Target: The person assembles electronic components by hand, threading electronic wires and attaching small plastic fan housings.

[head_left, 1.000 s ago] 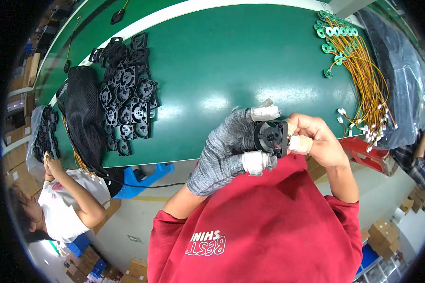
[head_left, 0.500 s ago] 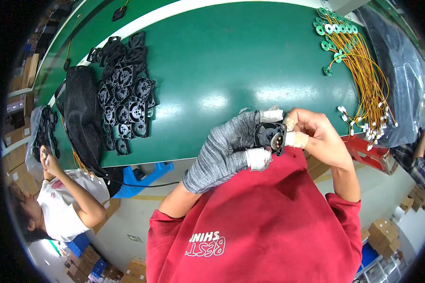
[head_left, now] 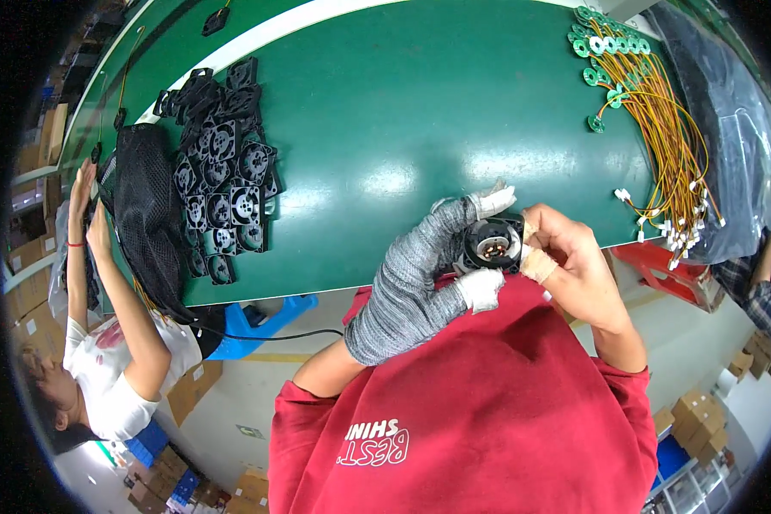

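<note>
Just past the table's near edge, a black fan frame (head_left: 507, 260) is held between my two hands. Its round middle faces up and shows small copper-coloured spots. My left hand (head_left: 415, 278), in a grey knit glove with white-wrapped fingertips, curls around the frame's left side. The left thumb lies at the lower edge, while the forefinger reaches past the upper edge. Bare except for tan tape on the fingertips, my right hand (head_left: 574, 261) pinches the frame's right side. A small white bit shows below the right fingers; its kind is unclear.
Several black fan frames (head_left: 223, 141) lie piled on the green table (head_left: 420, 111), beside a black mesh bag (head_left: 146, 206). At right are green ring-shaped circuit boards (head_left: 597, 124) with orange-brown wires (head_left: 660, 128) and a clear plastic bag (head_left: 737, 163). A co-worker (head_left: 124, 360) sits at left.
The fan frame has tipped so its round middle faces up more. My left forefinger has lifted from its upper edge. The co-worker's hands have risen toward the table.
</note>
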`<state>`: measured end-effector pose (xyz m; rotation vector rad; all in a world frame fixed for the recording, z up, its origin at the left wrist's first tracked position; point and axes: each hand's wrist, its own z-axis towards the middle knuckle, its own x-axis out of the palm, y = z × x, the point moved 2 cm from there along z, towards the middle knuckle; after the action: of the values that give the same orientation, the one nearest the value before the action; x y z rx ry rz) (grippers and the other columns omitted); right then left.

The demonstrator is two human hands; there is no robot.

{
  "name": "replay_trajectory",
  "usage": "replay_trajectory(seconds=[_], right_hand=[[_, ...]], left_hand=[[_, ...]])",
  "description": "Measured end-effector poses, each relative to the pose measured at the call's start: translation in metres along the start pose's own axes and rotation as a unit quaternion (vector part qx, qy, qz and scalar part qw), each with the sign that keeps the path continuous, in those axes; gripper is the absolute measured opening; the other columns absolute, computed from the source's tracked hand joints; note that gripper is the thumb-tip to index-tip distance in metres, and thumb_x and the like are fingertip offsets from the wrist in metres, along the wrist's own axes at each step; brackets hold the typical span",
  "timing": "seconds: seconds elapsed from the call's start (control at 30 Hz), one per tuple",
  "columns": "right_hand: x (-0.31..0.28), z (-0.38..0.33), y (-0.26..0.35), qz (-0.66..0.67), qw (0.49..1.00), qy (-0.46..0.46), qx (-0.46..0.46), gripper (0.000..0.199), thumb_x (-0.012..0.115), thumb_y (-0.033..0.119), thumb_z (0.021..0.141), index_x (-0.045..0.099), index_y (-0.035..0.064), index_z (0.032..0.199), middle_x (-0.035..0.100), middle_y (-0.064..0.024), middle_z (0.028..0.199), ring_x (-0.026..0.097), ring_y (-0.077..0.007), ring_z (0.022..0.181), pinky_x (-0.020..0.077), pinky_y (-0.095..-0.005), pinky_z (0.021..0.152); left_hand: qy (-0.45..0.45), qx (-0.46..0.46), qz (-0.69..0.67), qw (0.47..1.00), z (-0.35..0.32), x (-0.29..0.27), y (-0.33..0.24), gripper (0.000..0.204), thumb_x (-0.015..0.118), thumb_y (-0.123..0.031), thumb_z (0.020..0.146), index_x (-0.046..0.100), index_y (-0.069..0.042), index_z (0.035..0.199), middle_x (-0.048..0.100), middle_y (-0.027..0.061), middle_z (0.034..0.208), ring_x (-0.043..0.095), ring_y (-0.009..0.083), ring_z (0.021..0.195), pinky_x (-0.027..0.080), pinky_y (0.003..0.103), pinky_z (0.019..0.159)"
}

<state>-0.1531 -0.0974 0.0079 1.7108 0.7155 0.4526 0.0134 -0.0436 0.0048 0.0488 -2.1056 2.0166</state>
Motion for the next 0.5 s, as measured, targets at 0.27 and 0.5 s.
replay_trajectory(seconds=[0.27, 0.5], right_hand=[[0.011, -0.002, -0.002, 0.018, 0.999, -0.016, -0.033, 0.011, 0.057, 0.005, 0.080, 0.048, -0.0009, 0.084, 0.045, -0.0020, 0.067, 0.042, -0.0062, 0.062, 0.0377, -0.0204, 0.055], [0.016, -0.005, -0.015, 0.032, 0.997, -0.047, -0.050, 0.016, 0.058, 0.008, 0.081, 0.045, -0.0008, 0.084, 0.044, -0.0012, 0.073, 0.042, -0.0053, 0.067, 0.0379, -0.0196, 0.058]], left_hand=[[-0.097, -0.061, -0.114, 0.987, -0.003, 0.006, -0.001, 0.035, 0.055, -0.006, 0.082, 0.047, -0.002, 0.117, 0.058, 0.0066, 0.089, 0.055, 0.0076, 0.062, 0.045, 0.019, 0.053], [-0.082, -0.174, -0.294, 0.936, 0.004, 0.007, -0.002, 0.034, 0.054, -0.002, 0.081, 0.048, -0.003, 0.114, 0.057, 0.0059, 0.081, 0.052, 0.0089, 0.050, 0.042, 0.020, 0.043]])
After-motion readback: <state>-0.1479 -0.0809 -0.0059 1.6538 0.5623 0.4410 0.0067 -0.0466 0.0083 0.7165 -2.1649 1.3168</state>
